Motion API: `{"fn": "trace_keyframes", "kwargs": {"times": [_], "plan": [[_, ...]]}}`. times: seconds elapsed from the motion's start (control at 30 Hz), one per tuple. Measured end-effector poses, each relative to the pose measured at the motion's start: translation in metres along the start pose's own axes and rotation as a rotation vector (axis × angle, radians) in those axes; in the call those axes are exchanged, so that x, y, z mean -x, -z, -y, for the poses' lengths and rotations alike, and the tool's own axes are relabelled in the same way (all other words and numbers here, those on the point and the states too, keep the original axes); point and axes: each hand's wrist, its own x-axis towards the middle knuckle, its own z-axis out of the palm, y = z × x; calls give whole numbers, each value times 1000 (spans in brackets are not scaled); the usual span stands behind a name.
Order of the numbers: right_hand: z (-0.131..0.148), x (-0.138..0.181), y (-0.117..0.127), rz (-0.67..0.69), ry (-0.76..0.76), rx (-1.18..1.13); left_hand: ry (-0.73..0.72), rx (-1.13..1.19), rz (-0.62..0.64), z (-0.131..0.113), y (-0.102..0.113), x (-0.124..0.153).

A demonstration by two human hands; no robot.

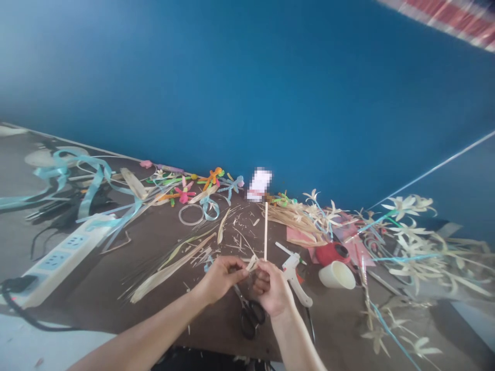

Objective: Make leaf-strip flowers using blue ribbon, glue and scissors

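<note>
My left hand (224, 278) is closed in a pinch on a small pale strip (252, 263), which looks like dried leaf or husk. Facing it, my right hand (274, 289) has its fingers curled around a thin, pale stick (266, 226) that points up toward the wall. The strip lies between the fingertips of both hands, by the stick's lower end; whether it is fixed to the stick I cannot tell. Black-handled scissors (250, 317) lie below my hands, their blades partly hidden. To the right of my right hand rests a white glue gun (294, 275).
Dried strips (174, 268) and trimmings cover the table at left centre. A power strip (62, 260) with cables stands at left, near blue ribbon (93, 188). On the right are a white cup (337, 275), a red spool (331, 253) and several pale flowers (410, 232). A blue wall (247, 93) rises behind.
</note>
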Motion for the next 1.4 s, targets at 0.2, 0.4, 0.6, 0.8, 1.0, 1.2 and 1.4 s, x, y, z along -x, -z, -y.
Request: {"fn": "trace_keyframes", "kwargs": {"times": [0.2, 0.4, 0.6, 0.8, 1.0, 1.2, 1.4], "plan": [[14, 2, 8, -92, 251, -4, 145, 199, -107, 4, 4, -23], [-5, 22, 25, -117, 303, 99, 252, 150, -276, 1, 12, -91], [-22, 41, 38, -160, 266, 104, 289, -42, -327, -5, 23, -152], [-22, 51, 44, -170, 235, 81, 322, -301, -252, -7, 28, -169], [-21, 50, 41, -148, 252, 84, 215, -589, -229, -10, 30, -164], [-23, 45, 37, -138, 241, 67, 25, -885, -223, -26, 32, -157], [-12, 47, 43, -223, 348, 128, -138, -1025, -204, -37, 32, -130]]}}
